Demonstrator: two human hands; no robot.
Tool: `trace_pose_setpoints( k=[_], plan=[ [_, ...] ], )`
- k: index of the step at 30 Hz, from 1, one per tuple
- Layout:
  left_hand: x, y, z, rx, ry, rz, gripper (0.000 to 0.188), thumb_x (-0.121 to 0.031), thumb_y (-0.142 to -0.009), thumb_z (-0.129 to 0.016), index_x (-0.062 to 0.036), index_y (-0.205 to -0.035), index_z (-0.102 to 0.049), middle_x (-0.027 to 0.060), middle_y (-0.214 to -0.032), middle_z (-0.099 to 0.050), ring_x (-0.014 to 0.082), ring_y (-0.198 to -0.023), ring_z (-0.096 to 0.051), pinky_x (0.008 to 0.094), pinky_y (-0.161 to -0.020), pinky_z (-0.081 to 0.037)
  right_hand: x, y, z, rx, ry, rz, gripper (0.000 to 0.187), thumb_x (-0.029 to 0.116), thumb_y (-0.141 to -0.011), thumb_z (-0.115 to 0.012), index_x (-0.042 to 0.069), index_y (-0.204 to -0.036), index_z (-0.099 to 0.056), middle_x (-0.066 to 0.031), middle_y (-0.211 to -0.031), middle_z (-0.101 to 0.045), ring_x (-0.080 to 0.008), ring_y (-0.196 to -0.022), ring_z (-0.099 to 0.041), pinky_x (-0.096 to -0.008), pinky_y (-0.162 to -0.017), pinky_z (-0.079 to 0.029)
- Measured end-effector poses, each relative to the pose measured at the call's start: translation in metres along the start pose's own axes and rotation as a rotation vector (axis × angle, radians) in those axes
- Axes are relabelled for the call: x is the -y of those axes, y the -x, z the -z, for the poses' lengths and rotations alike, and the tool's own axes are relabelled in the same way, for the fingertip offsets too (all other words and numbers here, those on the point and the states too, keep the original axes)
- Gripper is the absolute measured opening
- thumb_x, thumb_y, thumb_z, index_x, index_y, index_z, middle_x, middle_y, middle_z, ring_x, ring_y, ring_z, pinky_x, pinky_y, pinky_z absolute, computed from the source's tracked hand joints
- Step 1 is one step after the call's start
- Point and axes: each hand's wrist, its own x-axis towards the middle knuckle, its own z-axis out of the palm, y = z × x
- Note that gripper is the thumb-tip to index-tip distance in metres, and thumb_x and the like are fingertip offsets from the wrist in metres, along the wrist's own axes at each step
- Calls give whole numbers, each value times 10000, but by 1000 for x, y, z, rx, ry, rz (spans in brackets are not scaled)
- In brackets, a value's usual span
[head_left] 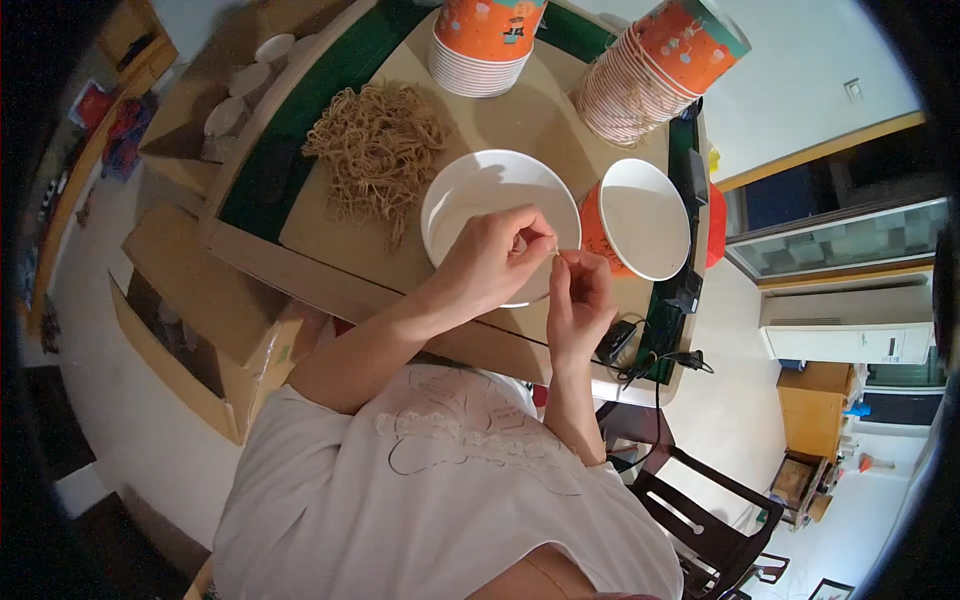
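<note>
Fingertips (543,242) of left hand (500,255) and right hand (583,295) pinch an unidentifiable tiny pale piece (556,251) over a paper tub (458,198) near the front edge of the table (330,290).

Wht bowl (462,196) looks smooth ppr, cord pile (378,150) rough & matt

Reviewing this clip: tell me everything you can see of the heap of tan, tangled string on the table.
The heap of tan, tangled string is a loose, springy-looking mass of many thin loops, apparently cord or elastic. It lies unbundled on the beige flat board, its left side reaching over the green border, left of the white round open tub. A few strands trail toward the near edge. Neither hand touches it; whether it touches the tub is unclear.
</note>
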Motion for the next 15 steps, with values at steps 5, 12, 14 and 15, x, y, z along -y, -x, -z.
trace_pose_setpoints(
  k=[5, 12, 14, 15],
  plan=[
    [-1, -1, -1, 9, -41, 11, 78, -63, -860, -589, 15, -861, -583, 45, -733, -622, 62, -650, -558, 228, -586, -457, 0, -1, 0, -42, 126, 6, 47, 39, -831, -653, 18, -860, -623, 54, -619, -446, -6, -529, -350, -171, -471, -271],
    [-3, -1, -5, -6, -35, 1, 79, -66, -854, -599, 11, -856, -586, 41, -713, -613, 59, -620, -539, 228, -556, -436, -4, -1, -2, -95, 142, 23, 52, 46, -813, -674, 18, -853, -657, 65, -550, -364, -9, -485, -295, -197, -436, -219],
    [-2, -1, -5, -9, -47, -28, 66, -57, -855, -593, 9, -858, -581, 46, -722, -616, 64, -625, -545, 231, -557, -439, -5, 0, -1, -98, 149, 14, 53, 49, -810, -677, 24, -854, -661, 55, -550, -393, -11, -481, -306, -196, -435, -232],
    [-1, -1, -5, -14, -59, -58, 54, -47, -856, -587, 6, -859, -577, 51, -731, -618, 70, -630, -550, 234, -559, -442, -3, 0, -1, -98, 150, 13, 53, 49, -810, -677, 24, -854, -661, 55, -550, -393, -11, -481, -306, -196, -435, -232]
  ],
)
